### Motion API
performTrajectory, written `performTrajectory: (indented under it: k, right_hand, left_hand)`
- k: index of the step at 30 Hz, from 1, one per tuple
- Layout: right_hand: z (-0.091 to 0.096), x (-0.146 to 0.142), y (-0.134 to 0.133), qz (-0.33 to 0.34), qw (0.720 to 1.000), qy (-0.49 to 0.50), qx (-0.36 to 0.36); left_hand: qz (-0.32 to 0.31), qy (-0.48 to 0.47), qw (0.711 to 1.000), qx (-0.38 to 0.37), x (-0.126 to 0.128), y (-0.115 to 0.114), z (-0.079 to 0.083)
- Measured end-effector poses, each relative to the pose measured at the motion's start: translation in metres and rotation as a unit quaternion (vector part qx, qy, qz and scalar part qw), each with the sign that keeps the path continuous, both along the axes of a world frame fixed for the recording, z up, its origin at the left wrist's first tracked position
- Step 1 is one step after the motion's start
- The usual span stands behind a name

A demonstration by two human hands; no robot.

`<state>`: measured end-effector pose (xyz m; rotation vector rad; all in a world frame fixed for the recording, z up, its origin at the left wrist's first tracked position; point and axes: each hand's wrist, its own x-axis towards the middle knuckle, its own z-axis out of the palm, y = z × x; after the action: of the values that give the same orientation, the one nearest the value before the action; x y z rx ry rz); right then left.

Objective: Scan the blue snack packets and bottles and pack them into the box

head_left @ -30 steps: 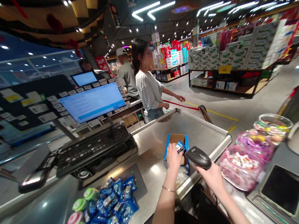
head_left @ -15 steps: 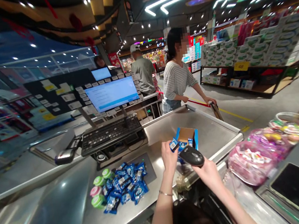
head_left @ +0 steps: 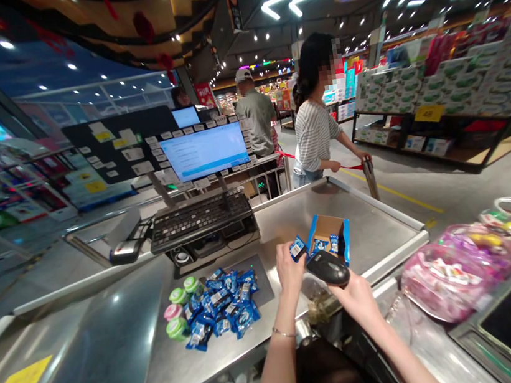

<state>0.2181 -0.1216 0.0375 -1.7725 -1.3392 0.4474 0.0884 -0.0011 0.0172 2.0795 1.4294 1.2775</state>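
Head view: left hand (head_left: 288, 269) pinches glossy blue packet (head_left: 297, 247) beside black rounded scanner (head_left: 327, 268)

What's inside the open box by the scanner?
Bare brown cardboard and a few blue packets low in the box. The scanner in the right hand covers its front bottom, so no count. The left hand holds one packet outside it.

Two bare forearms, thin pale bracelet (head_left: 281, 334) — on the left wrist
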Motion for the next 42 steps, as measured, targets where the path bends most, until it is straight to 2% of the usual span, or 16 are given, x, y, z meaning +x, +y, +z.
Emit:
performTrajectory:
  k: [3,7,10,14,17,20,22,24,26,28,31,33,35,37,39,42]
  right_hand:
    - [0.001,-0.004,0.000,-0.013,1.000,0.026,-0.004]
    - [0.002,-0.013,0.000,-0.024,0.997,0.072,0.004]
    - [-0.001,-0.019,0.001,-0.016,0.996,0.085,0.026]
    - [-0.008,-0.026,0.004,-0.012,0.994,0.101,0.030]
    - [-0.013,-0.030,0.006,-0.007,0.992,0.122,0.028]
    - [-0.014,-0.029,0.008,-0.016,0.986,0.163,0.042]
    - [-0.011,-0.026,0.009,-0.041,0.978,0.198,0.049]
    - [-0.004,-0.021,0.009,-0.077,0.968,0.231,0.054]
    - [0.006,-0.014,0.009,-0.121,0.957,0.255,0.069]
    - [0.016,-0.005,0.007,-0.166,0.944,0.271,0.094]
    - [0.029,0.012,0.003,-0.211,0.926,0.289,0.123]
    - [0.035,0.024,-0.001,-0.227,0.919,0.290,0.137]
    - [0.039,0.034,-0.005,-0.229,0.919,0.285,0.144]
    - [0.042,0.043,-0.008,-0.225,0.922,0.280,0.144]
    - [0.044,0.049,-0.010,-0.229,0.922,0.275,0.146]
    - [0.044,0.056,-0.013,-0.234,0.922,0.270,0.150]
  left_hand:
    - [0.042,0.016,0.999,0.017,-0.011,-0.001,-0.001]
    - [0.174,0.072,0.982,0.029,-0.049,-0.001,-0.013]
    - [0.293,0.118,0.949,0.014,-0.090,-0.002,-0.030]
    - [0.429,0.160,0.889,-0.027,-0.140,-0.003,-0.051]
    - [0.465,0.177,0.865,-0.062,-0.161,-0.003,-0.063]
    - [0.450,0.195,0.869,-0.070,-0.162,-0.002,-0.066]
    - [0.421,0.187,0.887,-0.041,-0.149,-0.002,-0.060]
    - [0.356,0.164,0.920,0.009,-0.124,-0.003,-0.048]
    - [0.252,0.125,0.958,0.057,-0.090,-0.005,-0.033]
    - [0.120,0.074,0.987,0.079,-0.050,-0.006,-0.018]
    - [-0.047,0.019,0.997,0.057,0.011,-0.002,-0.005]
    - [-0.125,0.027,0.992,0.004,0.049,0.007,-0.005]
    - [-0.152,0.076,0.982,-0.085,0.083,0.022,-0.009]
    - [-0.137,0.126,0.968,-0.166,0.109,0.039,-0.016]
    - [-0.108,0.148,0.960,-0.213,0.128,0.057,-0.024]
    - [-0.066,0.160,0.951,-0.254,0.144,0.077,-0.037]
